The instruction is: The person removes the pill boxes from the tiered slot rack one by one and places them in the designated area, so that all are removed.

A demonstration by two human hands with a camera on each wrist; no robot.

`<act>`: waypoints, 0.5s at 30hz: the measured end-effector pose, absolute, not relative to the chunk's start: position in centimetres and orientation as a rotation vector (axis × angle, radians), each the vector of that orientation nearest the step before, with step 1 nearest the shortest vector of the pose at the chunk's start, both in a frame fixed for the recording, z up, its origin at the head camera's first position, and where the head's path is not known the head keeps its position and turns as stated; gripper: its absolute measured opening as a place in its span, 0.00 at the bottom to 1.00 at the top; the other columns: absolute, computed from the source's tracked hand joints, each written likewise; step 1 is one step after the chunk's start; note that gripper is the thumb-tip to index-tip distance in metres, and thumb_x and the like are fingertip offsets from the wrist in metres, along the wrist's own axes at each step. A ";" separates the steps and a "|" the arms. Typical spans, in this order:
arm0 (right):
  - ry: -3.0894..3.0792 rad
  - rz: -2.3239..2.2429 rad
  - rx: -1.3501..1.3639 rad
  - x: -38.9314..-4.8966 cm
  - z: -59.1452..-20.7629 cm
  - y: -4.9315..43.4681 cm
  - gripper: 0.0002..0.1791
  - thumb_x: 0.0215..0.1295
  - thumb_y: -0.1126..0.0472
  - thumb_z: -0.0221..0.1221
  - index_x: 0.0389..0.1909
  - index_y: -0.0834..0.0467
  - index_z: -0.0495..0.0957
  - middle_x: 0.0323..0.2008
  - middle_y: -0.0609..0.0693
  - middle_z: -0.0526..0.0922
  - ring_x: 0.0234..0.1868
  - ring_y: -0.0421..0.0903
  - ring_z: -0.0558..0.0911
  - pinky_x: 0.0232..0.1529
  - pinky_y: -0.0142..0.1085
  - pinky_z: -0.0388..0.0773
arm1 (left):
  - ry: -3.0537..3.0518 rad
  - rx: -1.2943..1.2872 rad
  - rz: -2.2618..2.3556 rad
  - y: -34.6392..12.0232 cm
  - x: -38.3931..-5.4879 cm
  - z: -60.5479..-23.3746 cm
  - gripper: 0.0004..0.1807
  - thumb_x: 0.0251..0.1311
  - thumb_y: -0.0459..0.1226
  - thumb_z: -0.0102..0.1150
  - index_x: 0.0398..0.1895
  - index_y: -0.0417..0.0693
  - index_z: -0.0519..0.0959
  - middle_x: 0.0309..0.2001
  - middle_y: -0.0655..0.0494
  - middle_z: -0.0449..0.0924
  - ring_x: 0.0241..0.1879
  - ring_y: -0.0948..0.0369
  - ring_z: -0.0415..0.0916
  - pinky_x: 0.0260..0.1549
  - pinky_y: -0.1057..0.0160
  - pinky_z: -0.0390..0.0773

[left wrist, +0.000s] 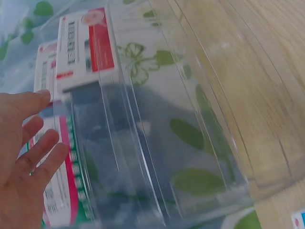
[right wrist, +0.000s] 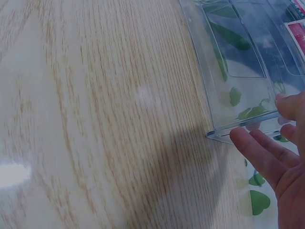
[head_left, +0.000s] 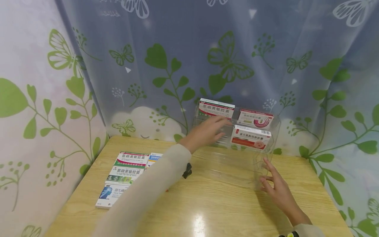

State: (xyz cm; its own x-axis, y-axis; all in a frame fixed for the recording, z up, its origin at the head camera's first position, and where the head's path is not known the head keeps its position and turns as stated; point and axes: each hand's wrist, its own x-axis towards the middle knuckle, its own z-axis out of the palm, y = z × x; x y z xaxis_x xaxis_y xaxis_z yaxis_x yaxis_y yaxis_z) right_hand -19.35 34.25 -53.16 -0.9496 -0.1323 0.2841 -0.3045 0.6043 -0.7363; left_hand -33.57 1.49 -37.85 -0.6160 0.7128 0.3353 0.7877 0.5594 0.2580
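A clear plastic tiered display rack [head_left: 225, 166] stands at the back of the table. My left hand [head_left: 205, 131] is at its upper left, fingers loosely extended, just in front of a white, red and green medicine box [head_left: 217, 108] in the top tier; whether they touch is unclear. The same left hand [left wrist: 28, 152] has nothing in its grasp in the left wrist view. Right of that box sits a white and pink medicine box [head_left: 255, 118], with a white and red medicine box [head_left: 251, 138] one tier lower. My right hand [head_left: 276, 189] rests its relaxed fingers by the rack's right side.
At the table's left lie several medicine boxes: a red and green one [head_left: 131, 159], a white and green one [head_left: 122, 175], a white and blue one [head_left: 103, 197], and others partly hidden behind my left sleeve [head_left: 154, 184]. A patterned curtain [head_left: 189, 65] hangs behind the wooden table [head_left: 225, 210].
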 end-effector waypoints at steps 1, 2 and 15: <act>-2.635 1.257 0.359 -19.4 -53.2 34.3 0.48 0.81 0.72 0.57 0.91 0.46 0.45 0.78 0.78 0.61 0.58 0.78 0.83 0.37 0.38 0.93 | -2.588 -1.269 -0.549 2.1 -33.5 -37.8 0.26 0.80 0.40 0.62 0.77 0.52 0.74 0.75 0.53 0.74 0.77 0.55 0.71 0.77 0.58 0.73; -2.639 1.252 0.359 -19.4 -53.2 34.3 0.48 0.82 0.72 0.57 0.91 0.46 0.44 0.78 0.78 0.61 0.58 0.78 0.83 0.37 0.38 0.93 | -2.580 -1.266 -0.527 2.7 -33.5 -37.8 0.26 0.80 0.40 0.62 0.78 0.53 0.74 0.75 0.54 0.74 0.77 0.55 0.71 0.78 0.59 0.72; -2.628 1.236 0.368 -19.4 -53.3 34.4 0.47 0.82 0.71 0.57 0.91 0.45 0.45 0.78 0.78 0.62 0.57 0.78 0.83 0.37 0.38 0.93 | -2.654 -1.195 -0.609 7.1 -32.4 -38.7 0.30 0.81 0.35 0.60 0.82 0.56 0.70 0.76 0.55 0.72 0.72 0.59 0.75 0.71 0.63 0.78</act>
